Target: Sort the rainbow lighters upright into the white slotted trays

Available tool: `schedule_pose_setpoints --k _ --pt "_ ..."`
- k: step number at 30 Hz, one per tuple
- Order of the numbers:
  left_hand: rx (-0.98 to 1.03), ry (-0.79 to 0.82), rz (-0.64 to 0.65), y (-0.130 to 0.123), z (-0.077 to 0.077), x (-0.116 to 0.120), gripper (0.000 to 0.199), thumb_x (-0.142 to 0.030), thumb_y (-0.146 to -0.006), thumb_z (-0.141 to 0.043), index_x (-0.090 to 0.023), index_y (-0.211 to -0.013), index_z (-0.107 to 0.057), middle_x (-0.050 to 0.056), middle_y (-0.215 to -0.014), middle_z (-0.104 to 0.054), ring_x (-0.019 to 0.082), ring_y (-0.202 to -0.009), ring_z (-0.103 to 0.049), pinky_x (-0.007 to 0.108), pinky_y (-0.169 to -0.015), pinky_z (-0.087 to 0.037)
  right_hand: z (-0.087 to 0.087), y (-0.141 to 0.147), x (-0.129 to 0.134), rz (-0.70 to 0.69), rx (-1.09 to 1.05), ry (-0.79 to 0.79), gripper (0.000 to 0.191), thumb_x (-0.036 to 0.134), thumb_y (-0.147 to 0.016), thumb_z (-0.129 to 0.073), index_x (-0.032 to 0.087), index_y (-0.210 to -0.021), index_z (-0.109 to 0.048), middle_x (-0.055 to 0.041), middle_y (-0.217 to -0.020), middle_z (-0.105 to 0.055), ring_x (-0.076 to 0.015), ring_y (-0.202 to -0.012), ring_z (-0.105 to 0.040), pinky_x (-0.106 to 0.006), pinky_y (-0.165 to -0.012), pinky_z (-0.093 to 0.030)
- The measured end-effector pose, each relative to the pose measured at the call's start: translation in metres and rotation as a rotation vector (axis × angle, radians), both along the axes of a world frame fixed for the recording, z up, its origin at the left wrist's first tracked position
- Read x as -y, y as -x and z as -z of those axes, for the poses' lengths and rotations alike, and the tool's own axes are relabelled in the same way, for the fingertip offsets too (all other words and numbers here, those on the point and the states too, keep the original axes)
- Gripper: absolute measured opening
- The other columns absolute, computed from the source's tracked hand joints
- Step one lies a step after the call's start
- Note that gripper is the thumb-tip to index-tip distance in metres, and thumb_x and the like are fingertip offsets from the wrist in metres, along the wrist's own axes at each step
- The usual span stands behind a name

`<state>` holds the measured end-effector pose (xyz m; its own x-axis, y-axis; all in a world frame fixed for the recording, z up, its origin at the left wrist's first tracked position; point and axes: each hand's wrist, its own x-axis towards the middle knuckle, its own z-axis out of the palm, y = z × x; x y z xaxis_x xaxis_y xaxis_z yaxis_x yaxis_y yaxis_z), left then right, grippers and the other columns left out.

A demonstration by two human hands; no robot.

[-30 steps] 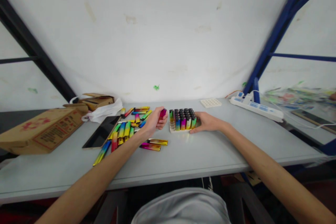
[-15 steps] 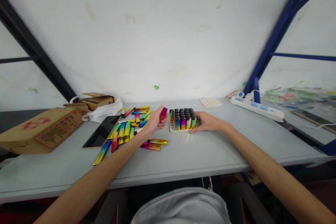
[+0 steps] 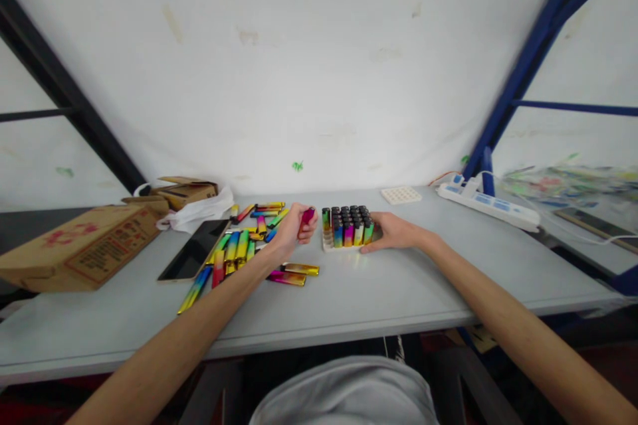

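Note:
My left hand (image 3: 294, 229) is closed around a magenta lighter (image 3: 306, 220), just left of a white holed tray (image 3: 343, 248). Several metallic, multicoloured lighters (image 3: 353, 234) stand upright in that tray with their black tops up. Some holes along its left side hold nothing. At the tray's right side my right hand (image 3: 391, 231) grips it, thumb at the front corner; its other fingers are partly hidden behind the lighters. A loose pile of lighters (image 3: 239, 247) lies left of and partly behind my left forearm.
A second white holed tray (image 3: 401, 195) lies near the wall. At right is a power strip (image 3: 488, 204) with cables. A dark tablet (image 3: 194, 251), a white plastic bag (image 3: 199, 209) and cardboard boxes (image 3: 82, 242) are at left. The table's front edge (image 3: 349, 331) runs before me.
My left hand has shifted slightly left, and the magenta lighter has turned in its fingers to a more slanted position. The right hand and the tray have stayed in place.

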<state>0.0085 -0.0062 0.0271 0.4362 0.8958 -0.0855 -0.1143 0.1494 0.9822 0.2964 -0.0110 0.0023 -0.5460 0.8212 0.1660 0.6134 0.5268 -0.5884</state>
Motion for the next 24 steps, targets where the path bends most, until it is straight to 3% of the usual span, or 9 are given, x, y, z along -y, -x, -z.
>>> schedule_pose_setpoints --k 6,12,16,19,24 --pt "0.01 -0.015 -0.006 -0.001 -0.001 0.003 0.027 -0.037 -0.084 -0.04 -0.02 -0.063 -0.042 -0.007 -0.055 -0.025 0.007 -0.04 -0.019 0.019 -0.039 -0.018 0.0 0.0 0.0 0.006 0.011 0.004 0.073 0.062 -0.064 -0.088 0.016 -0.118 -0.072 -0.0093 -0.102 -0.077 -0.0308 -0.093 -0.067 -0.04 -0.083 -0.054" --pt "0.055 -0.071 -0.023 -0.001 0.007 -0.003 0.029 -0.047 -0.088 -0.047 -0.02 -0.076 -0.049 -0.008 -0.057 -0.032 0.007 -0.042 -0.027 0.018 -0.04 -0.023 0.0 0.0 0.0 -0.004 0.009 0.008 0.074 0.062 -0.065 -0.088 0.016 -0.12 -0.071 -0.0099 -0.107 -0.076 -0.0301 -0.093 -0.068 -0.04 -0.083 -0.053" --pt "0.035 -0.266 -0.043 -0.004 0.01 -0.004 0.024 -0.043 -0.087 -0.058 -0.021 -0.085 -0.048 -0.005 -0.063 -0.051 0.011 -0.05 -0.045 0.021 -0.046 -0.038 -0.001 0.0 0.001 -0.004 0.011 0.002 0.075 0.063 -0.065 -0.087 0.015 -0.12 -0.071 -0.01 -0.108 -0.076 -0.0296 -0.094 -0.068 -0.04 -0.084 -0.053" --pt "-0.118 -0.467 -0.088 -0.004 0.009 -0.003 0.027 -0.045 -0.09 -0.06 -0.019 -0.086 -0.056 0.001 -0.078 -0.063 0.014 -0.068 -0.059 0.025 -0.063 -0.051 0.0 0.001 0.0 -0.017 0.011 -0.001 0.075 0.063 -0.066 -0.087 0.015 -0.122 -0.07 -0.0098 -0.109 -0.076 -0.0296 -0.095 -0.067 -0.04 -0.084 -0.053" --pt "-0.339 -0.748 -0.143 0.0 0.009 -0.005 0.033 -0.048 -0.089 -0.066 -0.015 -0.093 -0.073 0.008 -0.097 -0.069 0.021 -0.094 -0.065 0.03 -0.08 -0.057 0.001 0.0 -0.001 -0.019 -0.016 -0.005 0.076 0.063 -0.065 -0.088 0.015 -0.121 -0.071 -0.0099 -0.108 -0.077 -0.0299 -0.094 -0.068 -0.04 -0.085 -0.053"
